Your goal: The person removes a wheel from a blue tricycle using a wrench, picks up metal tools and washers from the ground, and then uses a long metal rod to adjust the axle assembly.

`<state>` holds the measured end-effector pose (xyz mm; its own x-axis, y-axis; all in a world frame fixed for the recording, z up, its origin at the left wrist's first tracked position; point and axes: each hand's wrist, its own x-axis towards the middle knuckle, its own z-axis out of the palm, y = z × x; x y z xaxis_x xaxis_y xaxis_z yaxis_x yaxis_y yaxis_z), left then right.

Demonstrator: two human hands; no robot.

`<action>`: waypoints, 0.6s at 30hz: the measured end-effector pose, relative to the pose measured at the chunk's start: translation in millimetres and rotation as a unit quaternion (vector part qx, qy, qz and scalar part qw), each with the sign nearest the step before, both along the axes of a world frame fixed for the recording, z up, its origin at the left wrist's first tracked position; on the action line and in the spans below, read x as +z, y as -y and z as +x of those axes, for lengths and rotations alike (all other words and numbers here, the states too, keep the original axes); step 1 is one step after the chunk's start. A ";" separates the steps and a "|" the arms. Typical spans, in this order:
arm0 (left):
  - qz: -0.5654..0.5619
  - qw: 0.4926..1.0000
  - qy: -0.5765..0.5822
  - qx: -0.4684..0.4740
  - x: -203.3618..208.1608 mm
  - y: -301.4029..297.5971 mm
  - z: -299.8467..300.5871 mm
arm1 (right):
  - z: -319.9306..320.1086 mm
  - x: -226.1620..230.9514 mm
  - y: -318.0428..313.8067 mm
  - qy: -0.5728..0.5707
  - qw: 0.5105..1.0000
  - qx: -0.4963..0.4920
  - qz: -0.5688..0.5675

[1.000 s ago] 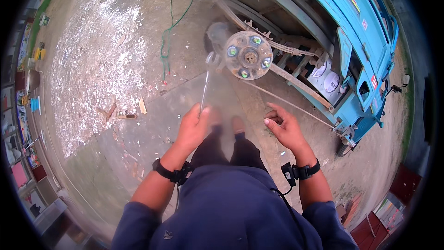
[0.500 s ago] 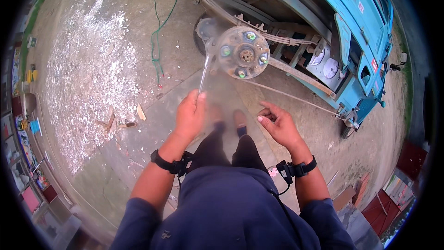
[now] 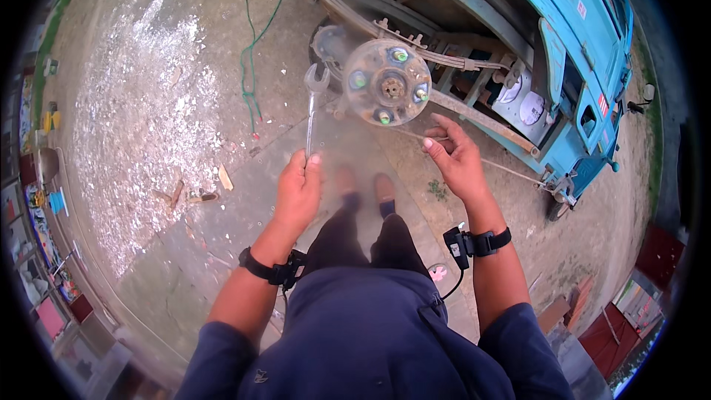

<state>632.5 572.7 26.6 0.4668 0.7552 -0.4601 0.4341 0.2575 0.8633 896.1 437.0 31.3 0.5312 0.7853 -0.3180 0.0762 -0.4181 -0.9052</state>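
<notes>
My left hand (image 3: 298,191) is closed round the lower shank of a silver wrench (image 3: 311,115). Its open jaw points up, just left of the wheel hub (image 3: 391,89) and apart from it. The hub is a round, worn metal disc with several studs bearing greenish nuts around a central bore. My right hand (image 3: 457,159) hangs below and right of the hub, fingers loosely curled and apart, with nothing seen in it. A thin rod or cable (image 3: 507,167) passes behind that hand toward the front of the vehicle.
A blue vehicle (image 3: 585,52) fills the upper right, with a leaf spring (image 3: 437,60) above the hub. Green cord (image 3: 248,67) lies on the ground to the left, near scattered white flakes (image 3: 141,126) and wood pieces (image 3: 224,178). My feet stand below the hub.
The wrench head has swung left, away from the hub's left side, and its jaw now shows. My right hand has risen and moved right, toward the hub's lower right.
</notes>
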 end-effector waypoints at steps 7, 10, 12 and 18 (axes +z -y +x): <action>0.094 0.994 -0.044 -0.035 -23.9 10.2 -17.0 | 8.6 -2.8 -37.4 0.058 0.996 -0.044 0.060; 0.095 0.991 -0.093 -0.030 -36.3 20.0 -40.7 | 14.2 -2.8 -37.5 0.025 0.998 -0.037 0.036; 0.125 0.979 -0.156 -0.030 -48.8 35.7 -64.5 | 20.2 -6.8 -23.5 0.006 1.000 -0.031 -0.001; 0.006 0.962 -0.275 0.009 -71.6 114.3 -133.8 | 29.5 -30.0 20.6 -0.057 0.983 0.124 -0.119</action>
<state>498.7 458.4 -45.0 0.1423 0.7675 -0.6250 0.8206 0.2616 0.5080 925.6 416.5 1.2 0.2839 0.7816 -0.5555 0.1061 -0.6014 -0.7919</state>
